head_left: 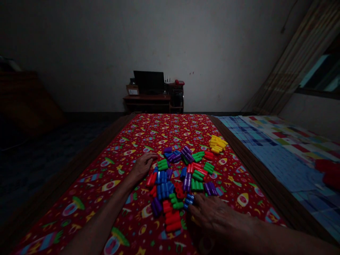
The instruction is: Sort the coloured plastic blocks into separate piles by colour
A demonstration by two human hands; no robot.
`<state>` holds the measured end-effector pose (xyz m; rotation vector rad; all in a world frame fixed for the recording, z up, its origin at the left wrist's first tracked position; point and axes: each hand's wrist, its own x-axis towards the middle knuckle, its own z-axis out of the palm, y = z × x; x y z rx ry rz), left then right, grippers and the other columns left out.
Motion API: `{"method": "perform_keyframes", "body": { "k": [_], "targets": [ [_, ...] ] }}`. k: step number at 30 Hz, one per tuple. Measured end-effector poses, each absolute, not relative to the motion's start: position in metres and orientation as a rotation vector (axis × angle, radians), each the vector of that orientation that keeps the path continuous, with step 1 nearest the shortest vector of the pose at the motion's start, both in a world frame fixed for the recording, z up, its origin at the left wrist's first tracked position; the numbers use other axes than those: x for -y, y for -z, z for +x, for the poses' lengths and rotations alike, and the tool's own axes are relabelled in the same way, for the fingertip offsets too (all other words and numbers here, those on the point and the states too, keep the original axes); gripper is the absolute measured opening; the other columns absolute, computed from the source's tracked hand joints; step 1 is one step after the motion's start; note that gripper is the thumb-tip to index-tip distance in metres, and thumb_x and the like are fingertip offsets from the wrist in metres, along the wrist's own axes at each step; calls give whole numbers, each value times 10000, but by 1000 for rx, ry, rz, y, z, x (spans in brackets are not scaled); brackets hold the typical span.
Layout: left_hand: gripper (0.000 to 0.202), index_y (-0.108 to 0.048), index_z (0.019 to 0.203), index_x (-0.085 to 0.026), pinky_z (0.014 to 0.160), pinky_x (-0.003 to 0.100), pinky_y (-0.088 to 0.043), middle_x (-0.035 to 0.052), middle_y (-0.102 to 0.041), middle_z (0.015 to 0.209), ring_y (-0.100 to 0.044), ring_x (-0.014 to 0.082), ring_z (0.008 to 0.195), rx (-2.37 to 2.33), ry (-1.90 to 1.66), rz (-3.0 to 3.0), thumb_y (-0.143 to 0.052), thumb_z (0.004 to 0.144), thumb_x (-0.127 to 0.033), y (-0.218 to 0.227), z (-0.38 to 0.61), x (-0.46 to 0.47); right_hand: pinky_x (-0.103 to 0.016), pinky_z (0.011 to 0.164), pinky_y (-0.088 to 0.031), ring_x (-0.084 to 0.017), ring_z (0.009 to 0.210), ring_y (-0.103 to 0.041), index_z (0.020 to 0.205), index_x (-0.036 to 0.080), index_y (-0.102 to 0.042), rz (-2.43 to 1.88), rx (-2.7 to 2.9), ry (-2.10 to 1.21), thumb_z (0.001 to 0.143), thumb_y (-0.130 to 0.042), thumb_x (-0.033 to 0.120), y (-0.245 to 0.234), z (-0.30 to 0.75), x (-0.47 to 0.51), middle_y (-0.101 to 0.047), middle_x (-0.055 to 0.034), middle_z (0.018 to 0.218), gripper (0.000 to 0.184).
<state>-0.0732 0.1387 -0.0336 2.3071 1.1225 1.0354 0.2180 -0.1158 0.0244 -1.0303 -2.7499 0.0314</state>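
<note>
My right hand is low at the near right side of a loose heap of plastic toy blocks, its fingers bent down and together. A blue block lies right at its fingertips. A bit of yellow shows under the fingers; I cannot tell whether it is a block or the cloth's print. My left hand rests on the cloth left of the heap, fingers stretched out and holding nothing, near a green block. Red blocks, purple blocks and more blue and green ones lie jumbled between the hands.
A separate pile of yellow blocks sits at the right edge of the red patterned cloth. Beyond the table, a monitor stands on a low desk by the wall. A bed with a checked cover is on the right.
</note>
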Motion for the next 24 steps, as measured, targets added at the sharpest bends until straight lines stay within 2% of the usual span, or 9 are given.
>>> {"method": "perform_keyframes", "body": {
  "k": [3, 7, 10, 13, 18, 21, 24],
  "targets": [
    [325, -723, 912, -213, 941, 394, -508, 70, -728, 1036, -654, 217, 996, -1131, -1036, 2305, -422, 859, -325, 34, -74, -139, -351, 983, -454, -254, 1283, -469, 1448, 180, -346, -1076, 2712, -242, 869, -517, 137, -38, 216, 101, -528, -169, 1363, 605],
    [322, -724, 909, -209, 945, 393, -506, 74, -729, 1040, -655, 219, 999, -1131, -1034, 2309, -426, 845, -313, 33, -74, -139, -289, 839, -481, -189, 1017, -597, 1257, 199, -541, -1174, 2459, -527, 862, -536, 206, -53, 215, 57, -624, -107, 1183, 395],
    [317, -726, 900, -216, 941, 389, -510, 67, -734, 1029, -659, 220, 991, -1121, -1033, 2300, -429, 839, -311, 34, -73, -140, -260, 688, -452, -159, 784, -591, 1029, 162, -637, -1268, 2198, -588, 899, -476, 295, -54, 217, 19, -663, -60, 910, 246],
    [325, -728, 893, -217, 943, 389, -508, 68, -733, 1032, -656, 223, 1000, -1135, -1049, 2278, -427, 846, -328, 33, -74, -140, -227, 536, -357, -114, 568, -471, 789, 153, -616, -1310, 1994, -681, 938, -379, 431, -48, 216, -15, -541, 7, 629, 395],
    [385, -706, 1015, -197, 915, 382, -520, 85, -718, 1086, -659, 226, 1001, -1099, -1010, 2197, -406, 896, -405, 24, -70, -128, -215, 505, -331, -103, 544, -437, 716, 160, -572, -1232, 1854, -838, 905, -371, 586, -31, 199, -53, -507, 27, 596, 507],
    [457, -671, 1117, -193, 877, 369, -538, 93, -697, 1143, -659, 232, 1016, -1008, -993, 2115, -374, 921, -479, 16, -59, -115, -216, 527, -348, -111, 579, -458, 738, 158, -598, -1252, 1808, -838, 910, -388, 577, -18, 181, -62, -537, 18, 619, 499],
    [404, -696, 1036, -200, 904, 365, -524, 89, -713, 1086, -656, 240, 1013, -917, -956, 2185, -510, 858, -512, 13, -45, -104, -224, 579, -382, -120, 638, -510, 846, 150, -647, -1199, 1796, -897, 924, -406, 526, -12, 169, -61, -606, -1, 709, 455]
  ]
}}
